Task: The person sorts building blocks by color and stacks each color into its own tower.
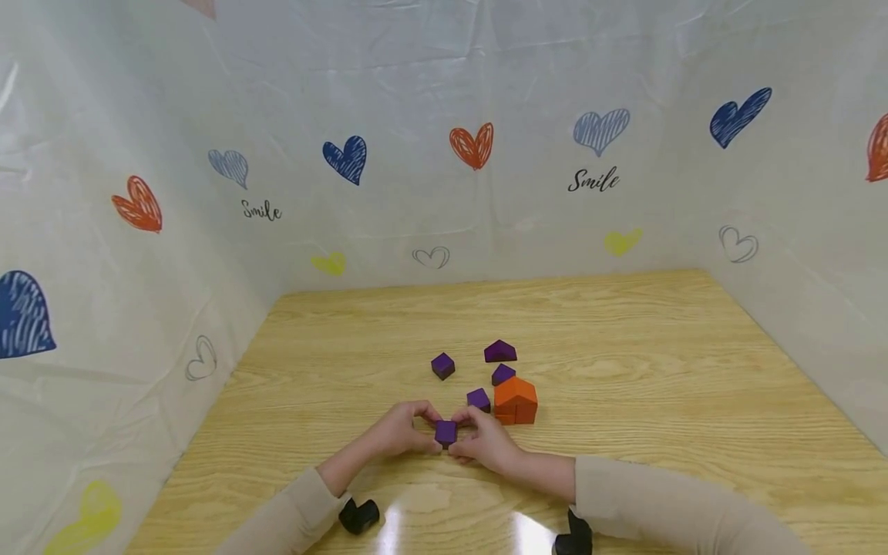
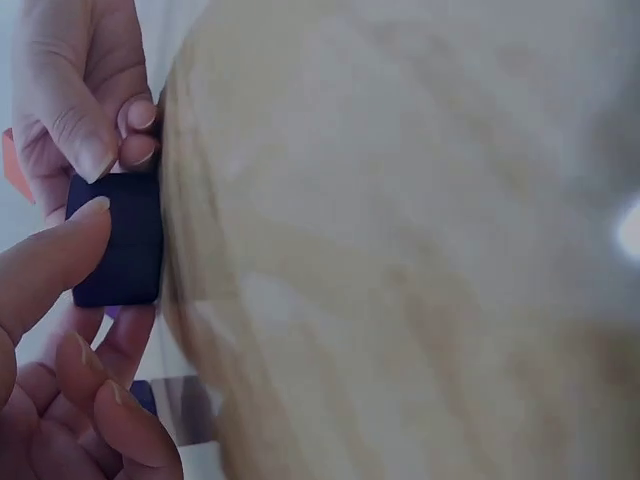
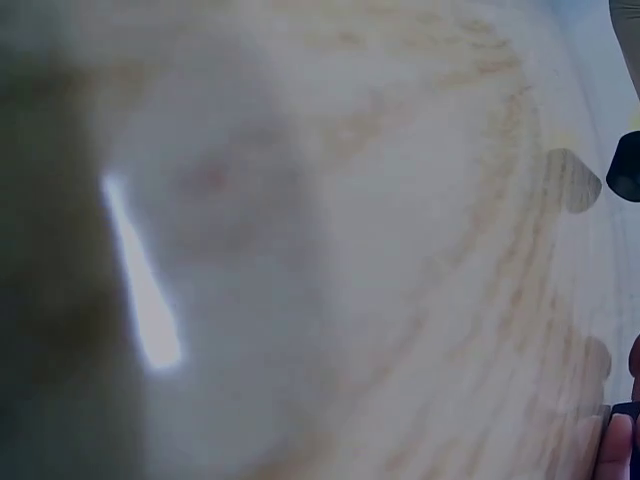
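In the head view a small purple block point(image 1: 446, 435) sits on the table between both hands. My left hand point(image 1: 401, 428) pinches it from the left, thumb near and index finger far. From the other side my right hand point(image 1: 491, 445) holds it between thumb and fingers. The block looks nearly black point(image 2: 130, 245) in the left wrist view, with the left thumb point(image 2: 60, 260) across its face. Only fingertips point(image 3: 615, 445) and a dark corner of the block appear at the right wrist view's lower right edge.
Just beyond the right hand are orange blocks point(image 1: 516, 399), with a purple block point(image 1: 479, 399) beside them. Farther back lie more purple blocks: one cube-like point(image 1: 443, 366), one small and peaked point(image 1: 502, 375), one wider point(image 1: 500, 351). Heart-printed sheeting point(image 1: 388, 223) encloses the wooden table point(image 1: 624, 347).
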A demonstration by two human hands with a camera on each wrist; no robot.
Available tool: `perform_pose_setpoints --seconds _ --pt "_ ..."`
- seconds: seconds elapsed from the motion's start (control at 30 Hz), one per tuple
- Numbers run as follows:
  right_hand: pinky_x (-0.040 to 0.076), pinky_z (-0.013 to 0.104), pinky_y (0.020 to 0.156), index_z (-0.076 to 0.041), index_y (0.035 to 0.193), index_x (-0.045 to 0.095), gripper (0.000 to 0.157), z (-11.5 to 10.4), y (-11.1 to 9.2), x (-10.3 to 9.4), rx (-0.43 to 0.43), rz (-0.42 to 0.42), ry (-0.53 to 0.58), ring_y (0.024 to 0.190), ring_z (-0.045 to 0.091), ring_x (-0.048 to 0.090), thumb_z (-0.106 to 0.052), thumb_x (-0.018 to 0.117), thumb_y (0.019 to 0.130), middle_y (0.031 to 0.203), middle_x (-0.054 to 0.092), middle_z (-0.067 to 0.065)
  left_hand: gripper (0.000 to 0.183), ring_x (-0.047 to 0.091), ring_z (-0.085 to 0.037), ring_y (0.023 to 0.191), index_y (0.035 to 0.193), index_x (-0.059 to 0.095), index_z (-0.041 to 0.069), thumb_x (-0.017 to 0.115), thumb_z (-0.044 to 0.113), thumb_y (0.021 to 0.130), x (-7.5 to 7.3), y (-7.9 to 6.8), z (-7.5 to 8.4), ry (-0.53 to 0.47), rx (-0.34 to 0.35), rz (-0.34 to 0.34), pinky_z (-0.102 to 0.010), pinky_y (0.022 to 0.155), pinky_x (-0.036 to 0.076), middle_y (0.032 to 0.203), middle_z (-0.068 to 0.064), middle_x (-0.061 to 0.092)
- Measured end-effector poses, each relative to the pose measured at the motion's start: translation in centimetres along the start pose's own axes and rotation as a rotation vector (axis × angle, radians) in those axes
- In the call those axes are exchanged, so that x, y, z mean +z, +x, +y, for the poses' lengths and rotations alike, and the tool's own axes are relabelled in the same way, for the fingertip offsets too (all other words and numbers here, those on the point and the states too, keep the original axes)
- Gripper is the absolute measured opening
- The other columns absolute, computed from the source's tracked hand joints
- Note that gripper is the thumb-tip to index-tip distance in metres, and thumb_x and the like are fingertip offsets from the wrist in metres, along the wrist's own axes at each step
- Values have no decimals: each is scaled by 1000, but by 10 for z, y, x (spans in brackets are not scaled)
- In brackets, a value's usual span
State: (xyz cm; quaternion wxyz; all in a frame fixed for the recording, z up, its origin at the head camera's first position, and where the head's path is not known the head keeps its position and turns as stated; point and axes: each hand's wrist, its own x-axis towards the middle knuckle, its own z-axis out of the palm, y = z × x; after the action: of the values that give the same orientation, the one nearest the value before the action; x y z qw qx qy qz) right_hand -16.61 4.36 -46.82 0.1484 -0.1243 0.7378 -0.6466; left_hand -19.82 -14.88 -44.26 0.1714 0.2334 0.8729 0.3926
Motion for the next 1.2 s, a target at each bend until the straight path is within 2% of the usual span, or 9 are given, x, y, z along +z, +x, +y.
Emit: perform_pose_setpoints --seconds 0.33,0.5,0.6,0.9,0.97,1.03,1.13,1.2 --pt "50 25 57 10 114 51 40 2 -1 0 7 15 11 58 10 58 3 67 78 74 65 15 28 56 -23 97 93 62 8 78 18 72 5 -2 -1 8 11 41 -42 82 44 99 -6 63" --pt "50 24 57 13 117 51 44 4 -4 1 4 55 -22 60 11 59 1 68 78 70 65 13 27 58 -23 95 90 62 10 79 17 70 8 -2 2 87 5 64 -39 81 45 99 -7 65" --pt "50 26 57 15 115 51 43 2 -6 2 -4 69 -45 61 17 61 3 67 78 69 64 14 28 58 -22 94 89 61 10 80 18 70 9 -1 4 133 -1 68 -37 79 45 99 -7 65" --pt "49 23 56 14 116 52 45 7 -3 -2 -8 61 -69 60 10 59 0 69 77 69 65 11 28 59 -21 93 89 60 11 80 18 69 8 1 3 158 3 61 -35 78 46 99 -8 66" --pt "49 22 56 14 116 52 45 7 -3 -2 -8 58 -75 59 10 59 0 69 77 68 65 11 29 58 -21 93 90 60 12 80 18 70 7 1 4 167 4 40 -35 78 45 100 -7 65" --pt "49 22 56 14 116 52 45 7 -3 -1 -10 51 -76 59 11 59 -1 69 77 68 65 11 30 58 -20 94 93 60 12 79 19 70 3 1 6 176 3 -12 -35 79 45 101 -6 64" --pt "49 22 56 14 116 52 45 6 -4 -1 -20 40 -85 59 12 60 -1 69 77 68 65 12 40 56 -20 97 106 59 10 78 19 72 -9 5 12 171 -14 -98 -36 82 44 103 -4 63" --pt "49 22 55 14 116 52 45 5 -4 0 -28 37 -87 59 13 60 -1 69 78 68 65 14 46 57 -21 95 115 57 8 76 19 74 -18 10 18 152 -16 -125 -36 80 45 104 -4 63"
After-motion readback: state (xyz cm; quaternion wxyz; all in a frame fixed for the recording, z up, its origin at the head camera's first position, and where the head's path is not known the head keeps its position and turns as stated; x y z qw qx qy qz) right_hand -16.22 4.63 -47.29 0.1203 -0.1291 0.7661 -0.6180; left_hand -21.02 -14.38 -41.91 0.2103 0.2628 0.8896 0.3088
